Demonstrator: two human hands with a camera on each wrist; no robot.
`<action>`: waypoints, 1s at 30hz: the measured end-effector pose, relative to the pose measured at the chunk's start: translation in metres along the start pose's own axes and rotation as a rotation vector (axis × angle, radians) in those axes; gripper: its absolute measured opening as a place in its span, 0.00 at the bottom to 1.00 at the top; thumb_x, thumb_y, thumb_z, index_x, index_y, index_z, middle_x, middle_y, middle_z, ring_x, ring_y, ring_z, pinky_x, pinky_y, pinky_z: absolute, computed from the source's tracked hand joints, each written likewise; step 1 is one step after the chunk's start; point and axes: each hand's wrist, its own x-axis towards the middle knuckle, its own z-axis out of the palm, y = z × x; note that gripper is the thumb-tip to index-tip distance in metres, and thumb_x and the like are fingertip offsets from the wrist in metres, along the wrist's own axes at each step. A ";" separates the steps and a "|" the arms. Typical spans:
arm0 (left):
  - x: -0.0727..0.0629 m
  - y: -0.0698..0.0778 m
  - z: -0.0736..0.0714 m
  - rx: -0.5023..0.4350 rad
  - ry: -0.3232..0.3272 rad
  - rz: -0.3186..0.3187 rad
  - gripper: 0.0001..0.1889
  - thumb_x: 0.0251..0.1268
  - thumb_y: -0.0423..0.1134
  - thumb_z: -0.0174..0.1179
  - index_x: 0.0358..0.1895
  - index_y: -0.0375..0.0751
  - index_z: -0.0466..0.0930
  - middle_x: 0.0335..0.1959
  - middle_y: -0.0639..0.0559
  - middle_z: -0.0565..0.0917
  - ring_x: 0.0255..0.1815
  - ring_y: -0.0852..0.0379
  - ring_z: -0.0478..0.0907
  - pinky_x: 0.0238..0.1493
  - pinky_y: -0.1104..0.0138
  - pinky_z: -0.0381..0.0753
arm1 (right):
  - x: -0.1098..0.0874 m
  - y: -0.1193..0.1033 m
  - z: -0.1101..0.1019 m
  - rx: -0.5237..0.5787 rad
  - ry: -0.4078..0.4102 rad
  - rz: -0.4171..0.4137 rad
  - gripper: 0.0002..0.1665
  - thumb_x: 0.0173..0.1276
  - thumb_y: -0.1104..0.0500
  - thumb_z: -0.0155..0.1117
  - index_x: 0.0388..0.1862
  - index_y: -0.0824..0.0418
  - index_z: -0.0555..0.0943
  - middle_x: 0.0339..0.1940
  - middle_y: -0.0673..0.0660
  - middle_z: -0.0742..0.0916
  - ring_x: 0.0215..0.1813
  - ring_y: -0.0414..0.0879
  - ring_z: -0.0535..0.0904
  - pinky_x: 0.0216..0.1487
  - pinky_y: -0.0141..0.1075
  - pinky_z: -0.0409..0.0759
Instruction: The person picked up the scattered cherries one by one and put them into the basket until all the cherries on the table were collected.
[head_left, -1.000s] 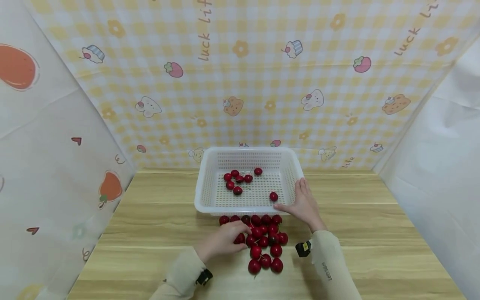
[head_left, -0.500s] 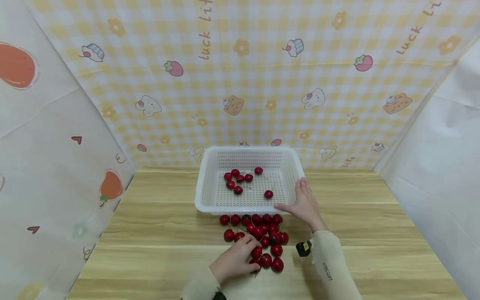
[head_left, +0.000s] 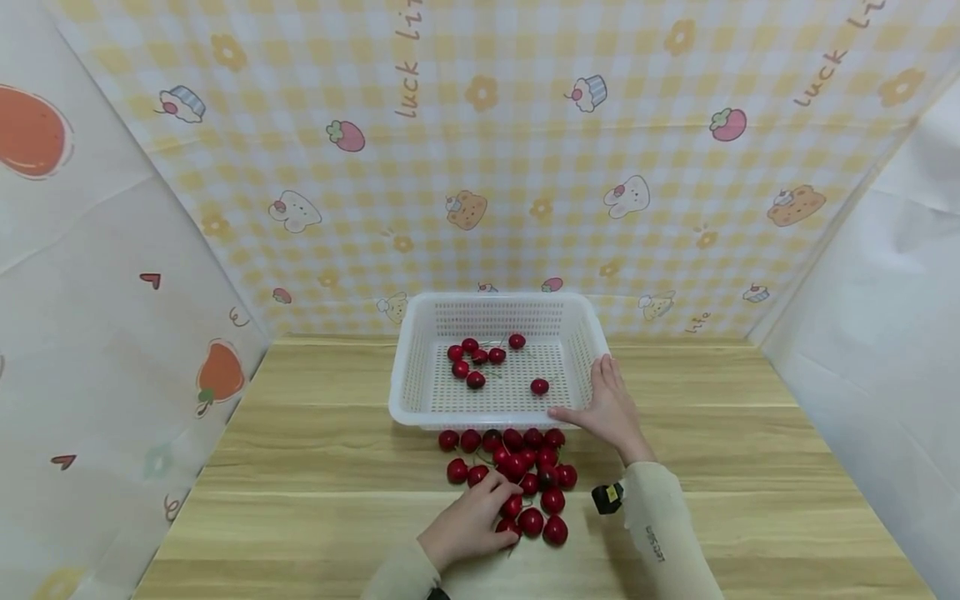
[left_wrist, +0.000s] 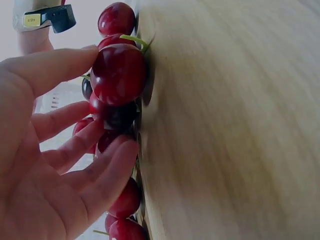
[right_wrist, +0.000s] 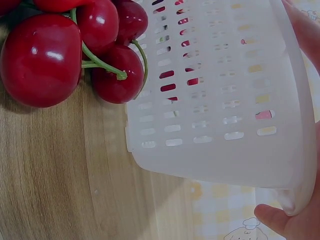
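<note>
Mostly, loose cherries (head_left: 529, 483) lie between both hands (head_left: 471, 518) (head_left: 609, 410).

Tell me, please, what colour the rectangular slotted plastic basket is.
The basket is white, which shows best in the head view.

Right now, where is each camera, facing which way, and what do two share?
Head: worn on the head, facing forward and down at the basket, cherries and table; left hand and right hand show.
Left wrist: worn there, facing cherries low along the table; left hand shows, part of the right arm too.
Right wrist: worn there, facing the basket's slotted side; part of the right hand shows.
Shared: head and right wrist both show basket and right hand.
</note>
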 end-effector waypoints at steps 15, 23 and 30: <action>0.004 -0.001 0.001 -0.098 0.032 -0.001 0.15 0.57 0.43 0.61 0.47 0.43 0.76 0.43 0.58 0.71 0.37 0.67 0.68 0.39 0.76 0.75 | 0.001 0.001 0.001 -0.003 -0.009 0.009 0.77 0.38 0.24 0.63 0.70 0.73 0.44 0.72 0.69 0.44 0.73 0.59 0.36 0.69 0.56 0.44; 0.003 0.000 -0.002 -0.070 0.068 0.034 0.10 0.54 0.34 0.63 0.38 0.49 0.76 0.37 0.60 0.72 0.37 0.66 0.70 0.41 0.75 0.76 | 0.000 0.000 0.000 -0.010 -0.004 -0.001 0.76 0.38 0.25 0.64 0.69 0.74 0.44 0.72 0.70 0.45 0.73 0.60 0.37 0.69 0.55 0.44; 0.004 -0.002 -0.003 -0.074 0.078 0.044 0.11 0.55 0.35 0.62 0.42 0.47 0.76 0.39 0.60 0.72 0.38 0.66 0.69 0.41 0.75 0.76 | 0.000 -0.001 0.000 -0.007 -0.004 -0.005 0.75 0.39 0.26 0.64 0.69 0.74 0.44 0.71 0.70 0.45 0.73 0.60 0.37 0.69 0.55 0.44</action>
